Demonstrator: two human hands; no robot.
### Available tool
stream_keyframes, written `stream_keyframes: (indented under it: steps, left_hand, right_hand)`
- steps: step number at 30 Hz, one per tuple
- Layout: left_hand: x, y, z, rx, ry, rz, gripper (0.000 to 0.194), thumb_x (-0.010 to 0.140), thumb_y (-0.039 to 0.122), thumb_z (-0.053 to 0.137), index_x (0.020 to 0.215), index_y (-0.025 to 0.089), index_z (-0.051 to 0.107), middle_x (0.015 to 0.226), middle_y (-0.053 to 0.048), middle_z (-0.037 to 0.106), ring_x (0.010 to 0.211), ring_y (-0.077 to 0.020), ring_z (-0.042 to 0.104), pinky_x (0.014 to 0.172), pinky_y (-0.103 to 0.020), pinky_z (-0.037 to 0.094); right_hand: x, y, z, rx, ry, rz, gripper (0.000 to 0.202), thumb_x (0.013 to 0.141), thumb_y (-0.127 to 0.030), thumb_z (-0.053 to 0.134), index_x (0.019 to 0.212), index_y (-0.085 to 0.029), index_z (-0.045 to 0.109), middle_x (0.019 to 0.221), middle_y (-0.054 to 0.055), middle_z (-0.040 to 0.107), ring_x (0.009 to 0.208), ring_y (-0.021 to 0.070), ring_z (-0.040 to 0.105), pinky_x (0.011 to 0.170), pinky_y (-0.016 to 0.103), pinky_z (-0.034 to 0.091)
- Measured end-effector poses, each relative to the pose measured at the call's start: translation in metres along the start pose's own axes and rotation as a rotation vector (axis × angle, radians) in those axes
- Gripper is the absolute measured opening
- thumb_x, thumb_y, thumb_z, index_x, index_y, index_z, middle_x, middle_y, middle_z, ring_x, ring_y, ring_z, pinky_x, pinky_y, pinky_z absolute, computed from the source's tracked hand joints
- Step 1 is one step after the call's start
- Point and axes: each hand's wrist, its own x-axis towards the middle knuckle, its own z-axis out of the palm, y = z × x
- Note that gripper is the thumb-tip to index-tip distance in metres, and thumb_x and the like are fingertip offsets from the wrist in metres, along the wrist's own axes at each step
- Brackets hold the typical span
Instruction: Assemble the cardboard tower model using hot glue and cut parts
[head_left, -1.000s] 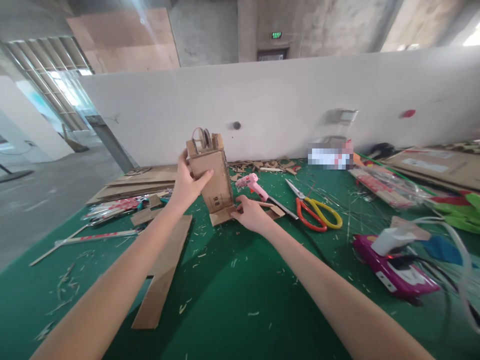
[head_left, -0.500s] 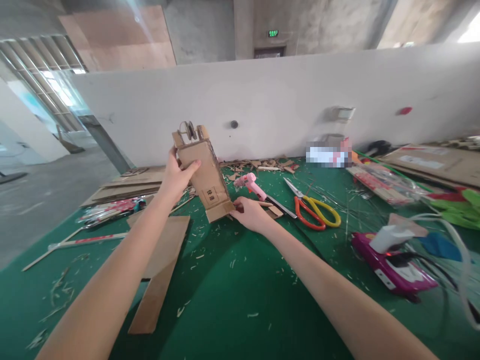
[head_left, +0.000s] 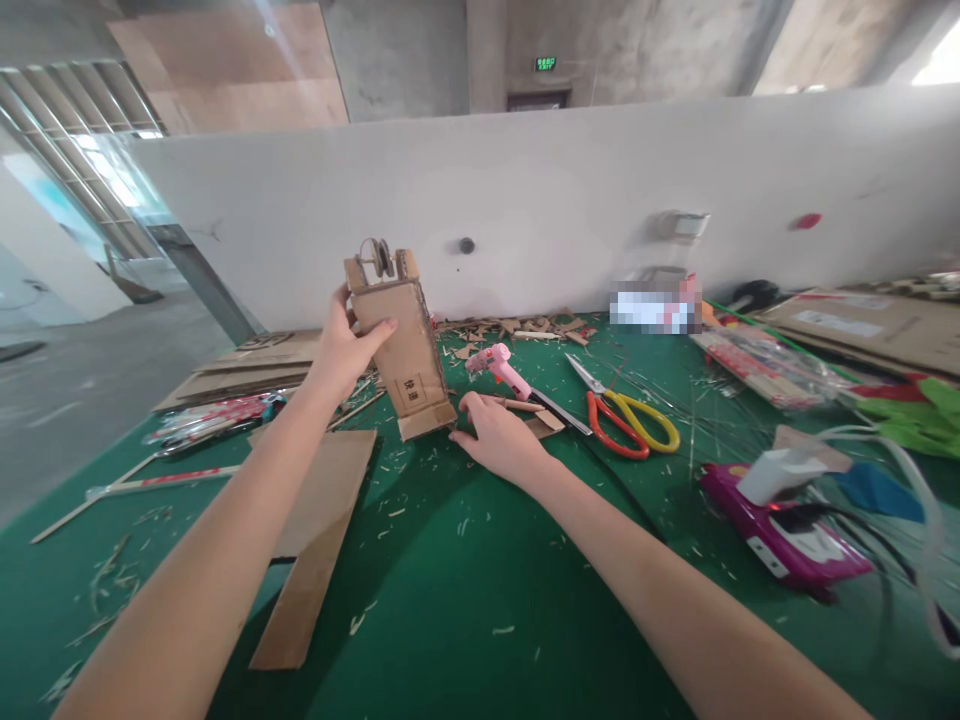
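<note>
My left hand grips a tall cardboard box by its upper left side, thumb across the front face. On top of the box, a small wheel sits between two cardboard uprights. A folded strip runs along the box's lower edge, below some printed characters. Beside the lower right corner, my right hand is open, thumb and fingers apart, with nothing visible between them. Behind that hand lie a pink glue gun and a few cardboard pieces.
Scissors with red and yellow handles lie right of the glue gun. A purple power strip with cables stands at the right. Cut cardboard lies at the left, and scraps line the wall.
My right hand has come off the box's lower corner, and its fingers have opened. The box has shifted slightly left and stands a little more upright in my left hand.
</note>
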Motion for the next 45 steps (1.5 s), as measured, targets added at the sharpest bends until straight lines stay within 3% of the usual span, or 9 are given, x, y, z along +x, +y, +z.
stream_keyframes:
  steps: [10, 15, 22, 40, 45]
  left_hand:
    - [0.0, 0.001, 0.002, -0.004, -0.05, 0.001, 0.066, 0.073, 0.025, 0.076, 0.128, 0.027, 0.04, 0.128, -0.011, 0.056, 0.115, -0.027, 0.058, 0.096, -0.045, 0.051]
    - [-0.001, 0.001, 0.001, -0.009, -0.055, 0.004, 0.064, 0.074, 0.026, 0.076, 0.127, 0.027, 0.04, 0.127, -0.011, 0.057, 0.116, -0.0268, 0.058, 0.097, -0.046, 0.051]
    - [-0.002, 0.006, 0.003, -0.05, -0.05, -0.031, 0.065, 0.072, 0.024, 0.077, 0.125, 0.027, 0.041, 0.128, -0.011, 0.056, 0.117, -0.0281, 0.057, 0.095, -0.047, 0.052]
    - [-0.005, 0.011, 0.002, -0.025, -0.077, -0.039, 0.061, 0.075, 0.021, 0.074, 0.126, 0.026, 0.042, 0.126, -0.012, 0.059, 0.116, -0.0268, 0.058, 0.097, -0.048, 0.051]
    - [-0.004, 0.009, 0.0, 0.005, -0.065, 0.004, 0.062, 0.075, 0.025, 0.074, 0.127, 0.027, 0.04, 0.128, -0.011, 0.057, 0.116, -0.0262, 0.058, 0.096, -0.046, 0.052]
  right_hand:
    - [0.007, 0.001, 0.01, -0.039, 0.047, -0.021, 0.016, 0.089, -0.032, 0.058, 0.098, -0.019, 0.052, 0.098, 0.007, 0.068, 0.094, 0.0228, 0.063, 0.07, 0.029, 0.043]
    - [0.004, 0.001, 0.01, 0.025, 0.057, -0.008, 0.027, 0.086, -0.043, 0.06, 0.098, -0.021, 0.052, 0.092, 0.006, 0.068, 0.085, 0.0222, 0.065, 0.06, 0.027, 0.041]
    - [0.003, 0.002, 0.011, 0.183, 0.06, 0.032, 0.03, 0.086, -0.048, 0.056, 0.096, -0.02, 0.054, 0.088, 0.005, 0.068, 0.077, 0.0186, 0.064, 0.061, 0.027, 0.043]
    - [0.006, 0.002, 0.013, 0.146, 0.008, 0.121, 0.033, 0.089, -0.048, 0.055, 0.106, -0.019, 0.058, 0.096, 0.009, 0.069, 0.088, 0.0215, 0.066, 0.071, 0.03, 0.047]
    - [0.003, 0.009, 0.012, 0.163, 0.01, 0.022, 0.054, 0.08, -0.057, 0.061, 0.112, -0.014, 0.055, 0.102, 0.012, 0.066, 0.096, 0.0248, 0.062, 0.078, 0.034, 0.047]
